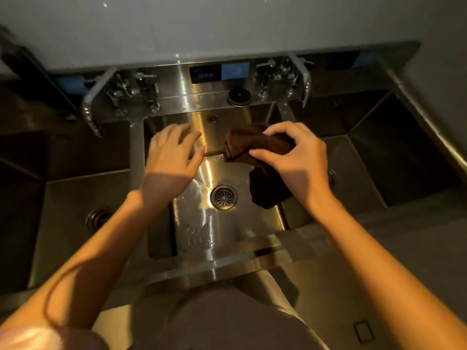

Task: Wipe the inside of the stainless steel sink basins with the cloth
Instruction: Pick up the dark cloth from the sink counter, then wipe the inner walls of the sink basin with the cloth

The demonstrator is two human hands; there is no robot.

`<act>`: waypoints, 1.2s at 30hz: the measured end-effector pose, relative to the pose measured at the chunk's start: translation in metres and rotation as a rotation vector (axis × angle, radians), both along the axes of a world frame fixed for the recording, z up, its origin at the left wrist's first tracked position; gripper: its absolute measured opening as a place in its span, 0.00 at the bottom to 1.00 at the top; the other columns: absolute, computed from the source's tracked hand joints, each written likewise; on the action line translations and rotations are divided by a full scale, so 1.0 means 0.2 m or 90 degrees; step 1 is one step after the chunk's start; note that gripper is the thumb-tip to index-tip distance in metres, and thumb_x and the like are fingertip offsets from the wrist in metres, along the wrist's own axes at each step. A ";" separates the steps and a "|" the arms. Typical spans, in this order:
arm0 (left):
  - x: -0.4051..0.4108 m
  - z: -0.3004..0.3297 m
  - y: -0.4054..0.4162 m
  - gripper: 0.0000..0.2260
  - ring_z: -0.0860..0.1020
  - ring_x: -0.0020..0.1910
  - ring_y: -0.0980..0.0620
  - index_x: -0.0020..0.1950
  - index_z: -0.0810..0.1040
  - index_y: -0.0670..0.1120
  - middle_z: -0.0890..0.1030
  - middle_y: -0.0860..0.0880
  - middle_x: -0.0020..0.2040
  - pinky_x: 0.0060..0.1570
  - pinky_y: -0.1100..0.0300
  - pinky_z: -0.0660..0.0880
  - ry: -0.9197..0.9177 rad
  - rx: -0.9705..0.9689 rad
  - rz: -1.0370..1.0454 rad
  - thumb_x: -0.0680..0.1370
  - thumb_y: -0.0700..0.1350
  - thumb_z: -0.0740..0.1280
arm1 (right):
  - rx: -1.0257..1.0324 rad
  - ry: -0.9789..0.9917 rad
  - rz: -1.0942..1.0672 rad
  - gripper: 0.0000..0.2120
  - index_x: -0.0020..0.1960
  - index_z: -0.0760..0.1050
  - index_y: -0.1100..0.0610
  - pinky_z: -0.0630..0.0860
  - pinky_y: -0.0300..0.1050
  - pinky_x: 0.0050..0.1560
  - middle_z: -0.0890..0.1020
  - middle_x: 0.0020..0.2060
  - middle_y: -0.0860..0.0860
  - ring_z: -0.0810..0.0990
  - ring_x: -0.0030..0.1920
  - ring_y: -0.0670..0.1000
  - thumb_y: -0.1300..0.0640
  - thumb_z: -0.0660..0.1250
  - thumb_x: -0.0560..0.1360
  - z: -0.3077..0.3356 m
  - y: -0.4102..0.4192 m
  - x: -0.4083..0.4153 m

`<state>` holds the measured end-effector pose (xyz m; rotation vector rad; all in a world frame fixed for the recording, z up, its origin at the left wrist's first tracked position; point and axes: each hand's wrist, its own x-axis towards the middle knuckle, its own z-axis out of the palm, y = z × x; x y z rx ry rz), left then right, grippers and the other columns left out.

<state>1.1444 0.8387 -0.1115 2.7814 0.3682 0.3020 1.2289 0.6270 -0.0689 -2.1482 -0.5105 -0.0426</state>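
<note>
A dark brown cloth (255,145) hangs over the middle stainless steel basin (194,223), bunched at the top with one end dangling toward the basin's right side. My right hand (295,160) grips its bunched part with curled fingers and thumb. To the left, my left hand (171,155) hovers over the basin's back wall with fingers spread and holds nothing. The round drain (224,197) lies below and between my hands. Left basin (75,193) and right basin (358,173) flank the middle one, both in shadow.
Two faucets stand on the back ledge, the left faucet (93,102) swung over the left basin, the right faucet (302,79) near the right basin. A round black cap (239,96) and a blue label (235,70) sit between them. The sink's front rim (214,269) runs near my body.
</note>
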 end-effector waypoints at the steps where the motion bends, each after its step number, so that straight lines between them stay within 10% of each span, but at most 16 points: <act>1: -0.02 -0.03 0.01 0.20 0.65 0.70 0.42 0.67 0.75 0.44 0.72 0.42 0.68 0.70 0.45 0.59 0.006 0.000 0.020 0.80 0.52 0.58 | 0.005 0.008 0.026 0.14 0.44 0.77 0.40 0.77 0.50 0.51 0.79 0.46 0.41 0.78 0.49 0.43 0.45 0.77 0.62 -0.02 0.02 0.03; 9: -0.15 -0.34 0.03 0.19 0.60 0.74 0.41 0.71 0.70 0.44 0.68 0.41 0.72 0.72 0.44 0.53 0.100 -0.001 0.118 0.81 0.49 0.60 | -0.007 0.118 0.213 0.15 0.47 0.79 0.45 0.70 0.26 0.50 0.80 0.48 0.43 0.77 0.49 0.38 0.51 0.78 0.63 -0.28 0.16 0.14; 27: -0.22 -0.75 0.35 0.21 0.66 0.72 0.41 0.66 0.74 0.40 0.72 0.40 0.69 0.71 0.37 0.57 0.139 0.077 0.057 0.77 0.48 0.58 | -0.076 0.315 0.437 0.17 0.50 0.80 0.54 0.73 0.43 0.57 0.77 0.47 0.47 0.77 0.54 0.52 0.65 0.78 0.64 -1.13 0.46 0.26; 36: -0.17 -0.85 0.50 0.22 0.67 0.72 0.41 0.66 0.75 0.39 0.73 0.40 0.68 0.71 0.40 0.57 0.149 0.140 -0.048 0.79 0.50 0.55 | -0.078 0.382 0.468 0.19 0.51 0.79 0.52 0.71 0.32 0.52 0.75 0.46 0.44 0.75 0.49 0.43 0.65 0.77 0.64 -1.45 0.65 0.25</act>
